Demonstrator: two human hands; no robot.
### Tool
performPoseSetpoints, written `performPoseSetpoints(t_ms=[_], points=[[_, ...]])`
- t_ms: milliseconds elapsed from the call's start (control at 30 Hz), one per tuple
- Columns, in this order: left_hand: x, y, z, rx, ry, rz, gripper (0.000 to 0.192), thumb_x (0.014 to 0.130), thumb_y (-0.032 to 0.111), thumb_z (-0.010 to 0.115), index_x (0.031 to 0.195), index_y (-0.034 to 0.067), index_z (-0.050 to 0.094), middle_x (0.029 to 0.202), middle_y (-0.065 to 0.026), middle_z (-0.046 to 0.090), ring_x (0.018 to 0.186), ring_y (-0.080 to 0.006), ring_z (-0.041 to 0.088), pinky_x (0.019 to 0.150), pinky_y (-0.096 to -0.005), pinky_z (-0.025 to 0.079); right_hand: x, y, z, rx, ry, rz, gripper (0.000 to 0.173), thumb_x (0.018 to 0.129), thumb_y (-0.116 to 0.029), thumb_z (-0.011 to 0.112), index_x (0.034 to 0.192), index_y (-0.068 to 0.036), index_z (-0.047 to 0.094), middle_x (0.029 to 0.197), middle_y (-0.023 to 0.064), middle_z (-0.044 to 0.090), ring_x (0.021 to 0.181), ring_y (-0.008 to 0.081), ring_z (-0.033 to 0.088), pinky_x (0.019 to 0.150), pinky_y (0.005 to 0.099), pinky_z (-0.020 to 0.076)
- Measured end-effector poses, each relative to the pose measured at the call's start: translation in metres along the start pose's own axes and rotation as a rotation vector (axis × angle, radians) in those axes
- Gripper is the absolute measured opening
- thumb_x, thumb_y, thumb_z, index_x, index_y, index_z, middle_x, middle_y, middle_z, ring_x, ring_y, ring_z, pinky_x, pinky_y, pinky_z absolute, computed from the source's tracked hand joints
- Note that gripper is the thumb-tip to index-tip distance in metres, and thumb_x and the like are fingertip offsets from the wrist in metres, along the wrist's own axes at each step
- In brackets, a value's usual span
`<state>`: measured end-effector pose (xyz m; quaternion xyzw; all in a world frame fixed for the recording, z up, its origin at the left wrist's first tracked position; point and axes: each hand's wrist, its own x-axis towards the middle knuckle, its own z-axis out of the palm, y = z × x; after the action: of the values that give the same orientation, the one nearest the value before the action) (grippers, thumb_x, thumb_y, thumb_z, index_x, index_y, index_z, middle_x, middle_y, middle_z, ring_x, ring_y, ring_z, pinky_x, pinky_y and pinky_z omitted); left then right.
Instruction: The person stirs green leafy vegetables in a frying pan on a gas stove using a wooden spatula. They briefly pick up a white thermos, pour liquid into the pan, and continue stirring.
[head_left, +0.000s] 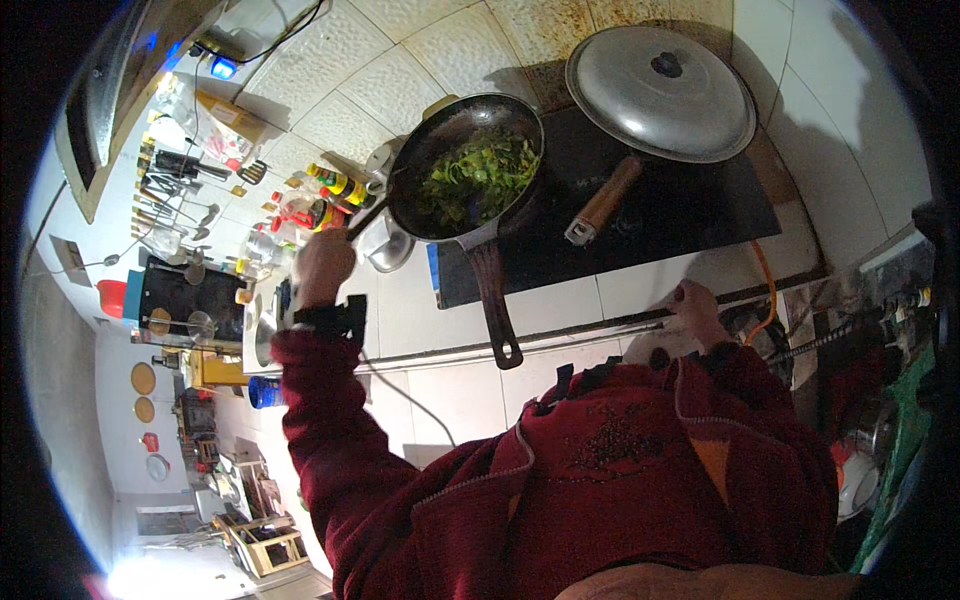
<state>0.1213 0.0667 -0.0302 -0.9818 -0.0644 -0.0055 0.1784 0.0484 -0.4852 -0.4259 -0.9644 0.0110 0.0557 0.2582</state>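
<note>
My left hand (326, 262) grips the dark handle of a cooking utensil (367, 219) that reaches over the wok's left rim; its working end is hidden. Chopped leafy greens (480, 176) lie in the dark wok (409, 176), whose long handle (495, 307) points towards me. My right hand (694, 307) is by the counter's front edge with its fingers curled; whether it holds something is unclear. To the wok's right, a domed metal lid (645, 97) with a black knob covers a pan with a wooden handle (604, 202).
Both pans are on a black glass cooktop (697, 202). Left of the wok stand sauce bottles (341, 184) and a metal bowl (394, 251). Utensils (184, 166) hang on the tiled wall. An orange hose (769, 285) runs down over the counter edge at right.
</note>
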Motion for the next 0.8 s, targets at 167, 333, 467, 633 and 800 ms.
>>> performPoseSetpoints(t_ms=[167,333,467,633,800], points=[[0.045,0.034,0.08,-0.638,-0.135,0.087,0.034,0.089,0.028,0.055,0.117,0.013,0.068,0.103,-0.0207,0.069,0.096,-0.0398,0.066,0.082,-0.0474,0.053,0.005,-0.008,-0.014,-0.008,-0.062,0.012,0.035,0.077,-0.033,0.078,0.091,-0.007,0.06,0.087,0.0157,0.064,0.085,0.0365,0.063,0.074,0.0478,0.0505],[0.007,0.063,0.02,-0.213,0.153,0.268,0.027,0.09,0.024,0.057,0.114,0.015,0.063,0.091,-0.0165,0.07,0.082,-0.0366,0.069,0.071,-0.0498,0.054,0.002,-0.009,-0.013,0.036,-0.109,0.05,0.035,0.077,-0.033,0.078,0.091,-0.007,0.06,0.088,0.0142,0.064,0.085,0.0364,0.062,0.075,0.0478,0.0507],[-0.039,0.071,-0.052,0.024,0.177,0.318,0.028,0.089,0.011,0.054,0.115,0.017,0.06,0.085,-0.0117,0.069,0.076,-0.0323,0.069,0.066,-0.0452,0.055,0.0,-0.006,-0.006,0.011,-0.045,0.04,0.033,0.078,-0.032,0.077,0.09,-0.007,0.06,0.085,0.0131,0.062,0.081,0.0348,0.06,0.075,0.0496,0.0498],[-0.081,0.064,-0.104,0.146,0.242,0.317,0.036,0.087,0.006,0.057,0.119,0.022,0.063,0.079,-0.0073,0.065,0.07,-0.0256,0.068,0.067,-0.0387,0.053,0.0,-0.005,-0.005,0.031,-0.006,0.005,0.035,0.079,-0.033,0.077,0.09,-0.006,0.059,0.086,0.0125,0.06,0.081,0.0325,0.058,0.076,0.048,0.0477],[-0.095,0.05,-0.104,0.116,0.145,0.369,0.029,0.089,0.009,0.059,0.114,0.021,0.066,0.077,-0.0064,0.065,0.068,-0.0241,0.066,0.069,-0.0393,0.05,-0.001,-0.007,-0.011,0.031,-0.091,0.036,0.034,0.082,-0.034,0.076,0.09,-0.007,0.058,0.085,0.012,0.059,0.079,0.032,0.057,0.074,0.0469,0.0467]])
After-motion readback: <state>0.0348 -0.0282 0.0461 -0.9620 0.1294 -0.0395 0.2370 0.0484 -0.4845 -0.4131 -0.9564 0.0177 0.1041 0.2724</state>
